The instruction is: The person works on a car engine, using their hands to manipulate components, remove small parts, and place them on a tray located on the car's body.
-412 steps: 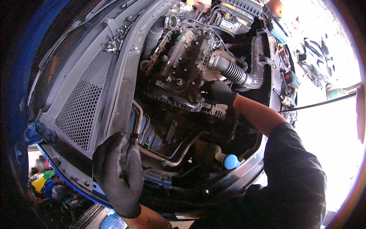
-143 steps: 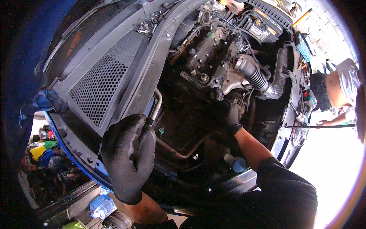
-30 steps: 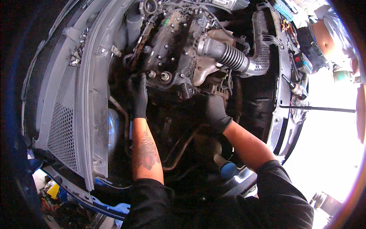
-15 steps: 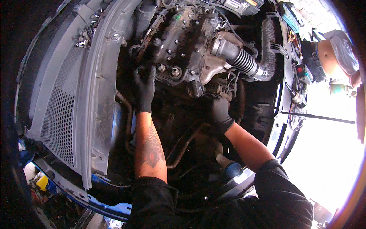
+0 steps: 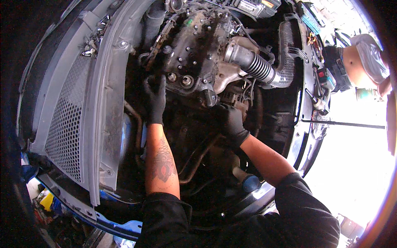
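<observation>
Left hand (image 5: 155, 101) and right hand (image 5: 231, 122) reach the near end of the engine (image 5: 190, 56), grips impossible to tell; rightward, another person (image 5: 355, 62) beside glaring floor (image 5: 347, 161).

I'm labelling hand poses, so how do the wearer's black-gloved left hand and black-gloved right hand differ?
The left hand points almost straight up the picture; the right hand slants up-left. The left hand is beside the lower left corner of the dark, bolt-studded engine; the right hand sits lower, by the brownish slotted metal housing. Both wear black gloves.
</observation>
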Action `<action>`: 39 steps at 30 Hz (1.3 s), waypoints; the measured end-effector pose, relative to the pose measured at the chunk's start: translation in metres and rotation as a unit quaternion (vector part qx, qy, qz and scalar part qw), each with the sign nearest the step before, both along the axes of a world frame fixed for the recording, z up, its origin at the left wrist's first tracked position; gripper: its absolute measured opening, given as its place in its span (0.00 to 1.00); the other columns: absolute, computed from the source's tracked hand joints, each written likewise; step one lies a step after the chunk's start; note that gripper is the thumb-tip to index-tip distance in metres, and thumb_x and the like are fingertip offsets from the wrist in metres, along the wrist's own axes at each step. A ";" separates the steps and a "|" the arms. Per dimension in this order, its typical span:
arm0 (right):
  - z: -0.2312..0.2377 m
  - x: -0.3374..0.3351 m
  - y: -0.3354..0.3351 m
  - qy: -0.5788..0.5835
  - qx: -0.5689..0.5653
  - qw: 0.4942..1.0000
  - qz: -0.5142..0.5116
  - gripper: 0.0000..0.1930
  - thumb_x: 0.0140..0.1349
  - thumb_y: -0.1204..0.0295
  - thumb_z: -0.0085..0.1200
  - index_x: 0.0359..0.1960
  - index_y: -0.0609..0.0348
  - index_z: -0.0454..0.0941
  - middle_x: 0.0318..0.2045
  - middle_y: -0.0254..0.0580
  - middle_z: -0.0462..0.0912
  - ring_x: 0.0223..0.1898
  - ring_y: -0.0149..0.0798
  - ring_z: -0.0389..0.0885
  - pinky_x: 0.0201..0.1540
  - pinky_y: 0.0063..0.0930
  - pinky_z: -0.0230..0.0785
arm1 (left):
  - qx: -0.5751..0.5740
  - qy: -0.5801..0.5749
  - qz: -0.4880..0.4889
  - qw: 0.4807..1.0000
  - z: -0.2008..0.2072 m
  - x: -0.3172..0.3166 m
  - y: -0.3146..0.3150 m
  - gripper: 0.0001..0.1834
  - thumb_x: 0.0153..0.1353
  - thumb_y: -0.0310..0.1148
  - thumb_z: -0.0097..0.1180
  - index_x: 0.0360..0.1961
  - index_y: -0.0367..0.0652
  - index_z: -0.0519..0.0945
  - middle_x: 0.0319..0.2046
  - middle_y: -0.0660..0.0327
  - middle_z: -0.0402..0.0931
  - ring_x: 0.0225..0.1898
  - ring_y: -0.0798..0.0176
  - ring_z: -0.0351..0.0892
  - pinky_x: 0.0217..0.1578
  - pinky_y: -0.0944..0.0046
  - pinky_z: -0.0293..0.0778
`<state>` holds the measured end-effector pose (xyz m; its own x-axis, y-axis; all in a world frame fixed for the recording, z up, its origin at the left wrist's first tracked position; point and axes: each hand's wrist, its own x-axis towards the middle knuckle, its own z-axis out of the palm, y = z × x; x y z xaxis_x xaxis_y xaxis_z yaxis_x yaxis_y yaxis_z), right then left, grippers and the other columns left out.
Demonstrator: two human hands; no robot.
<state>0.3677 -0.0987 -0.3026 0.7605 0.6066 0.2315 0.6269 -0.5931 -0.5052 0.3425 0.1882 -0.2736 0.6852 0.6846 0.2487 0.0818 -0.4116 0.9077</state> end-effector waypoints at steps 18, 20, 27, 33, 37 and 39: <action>-0.022 0.003 -0.006 -0.006 -0.031 0.998 -0.062 0.10 0.51 0.67 0.62 0.35 0.53 0.84 0.29 0.45 0.84 0.31 0.50 0.84 0.30 0.39 0.74 | -0.016 0.016 -0.020 1.000 -0.020 0.004 0.014 0.29 0.64 0.50 0.61 0.52 0.34 0.72 0.46 0.53 0.77 0.47 0.57 0.76 0.50 0.58 0.72; 0.005 -0.002 0.000 -0.004 0.001 0.999 -0.040 0.10 0.51 0.68 0.62 0.36 0.53 0.84 0.30 0.44 0.84 0.31 0.51 0.84 0.31 0.40 0.74 | -0.038 -0.006 -0.009 0.999 -0.017 0.002 0.008 0.29 0.64 0.50 0.61 0.52 0.34 0.72 0.46 0.53 0.77 0.47 0.57 0.76 0.50 0.59 0.72; 0.013 -0.009 0.007 -0.002 0.025 0.999 -0.037 0.10 0.52 0.71 0.59 0.36 0.54 0.84 0.32 0.46 0.84 0.34 0.52 0.84 0.35 0.40 0.75 | -0.046 -0.007 -0.006 0.999 -0.025 0.004 0.012 0.29 0.64 0.50 0.61 0.51 0.34 0.72 0.45 0.54 0.77 0.46 0.58 0.76 0.50 0.59 0.72; -0.002 -0.003 -0.001 -0.045 0.014 0.999 -0.027 0.09 0.59 0.71 0.52 0.38 0.54 0.81 0.27 0.47 0.82 0.28 0.51 0.82 0.31 0.43 0.75 | -0.062 -0.004 -0.007 0.998 -0.024 0.006 0.010 0.29 0.63 0.50 0.62 0.51 0.34 0.72 0.44 0.54 0.78 0.46 0.57 0.76 0.50 0.58 0.72; -0.021 -0.010 -0.004 -0.038 -0.012 0.998 -0.052 0.09 0.59 0.72 0.50 0.38 0.54 0.81 0.27 0.47 0.82 0.28 0.51 0.82 0.30 0.42 0.75 | -0.042 0.016 -0.018 0.999 -0.011 0.005 0.003 0.29 0.63 0.49 0.62 0.52 0.33 0.72 0.47 0.53 0.77 0.49 0.58 0.75 0.52 0.59 0.71; -0.022 -0.007 -0.005 -0.035 -0.035 0.997 -0.060 0.09 0.59 0.73 0.50 0.38 0.54 0.81 0.27 0.47 0.82 0.28 0.51 0.82 0.30 0.42 0.75 | -0.053 0.003 -0.016 0.998 -0.011 0.005 0.002 0.30 0.63 0.49 0.62 0.53 0.33 0.71 0.48 0.54 0.76 0.50 0.59 0.74 0.53 0.59 0.70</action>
<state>0.3602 -0.1036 -0.3243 0.8116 0.5293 0.2473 0.5822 -0.6974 -0.4180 0.3475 0.1901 -0.2845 0.7081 0.6849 0.1717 0.0758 -0.3154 0.9459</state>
